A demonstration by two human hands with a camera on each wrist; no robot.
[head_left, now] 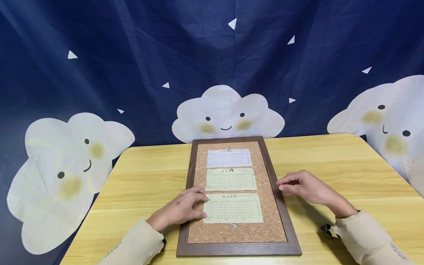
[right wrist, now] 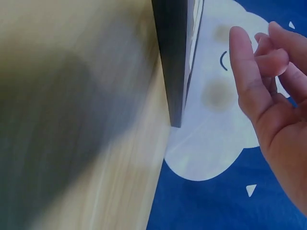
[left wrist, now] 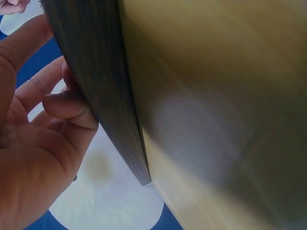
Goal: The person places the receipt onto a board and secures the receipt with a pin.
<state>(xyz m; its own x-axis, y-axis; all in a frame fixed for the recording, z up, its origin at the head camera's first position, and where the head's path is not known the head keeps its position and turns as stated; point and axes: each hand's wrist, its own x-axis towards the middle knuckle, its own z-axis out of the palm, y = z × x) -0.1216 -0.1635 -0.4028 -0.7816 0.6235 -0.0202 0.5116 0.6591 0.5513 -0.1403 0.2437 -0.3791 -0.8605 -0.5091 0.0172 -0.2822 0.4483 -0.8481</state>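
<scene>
A cork board (head_left: 271, 221) in a dark brown frame lies on the table. Three printed paper slips sit on it in a column: a whitish slip (head_left: 229, 158) farthest away, a pale green slip (head_left: 230, 179) in the middle and a larger pale green slip (head_left: 233, 208) nearest. My left hand (head_left: 180, 207) reaches over the frame's left side, thumb and fingertips spread at the nearest slip's left edge. Beside the frame's right side is my right hand (head_left: 306, 187), thumb and fingers close together. In the right wrist view, that hand's bent fingers (right wrist: 272, 62) hold nothing.
Small shiny pins (head_left: 229, 150) show at the tops of the two farther slips, and a similar shiny piece (head_left: 234, 225) lies below the nearest slip. The wooden table (head_left: 142, 169) ends at a dark blue curtain (head_left: 149, 55) with white clouds.
</scene>
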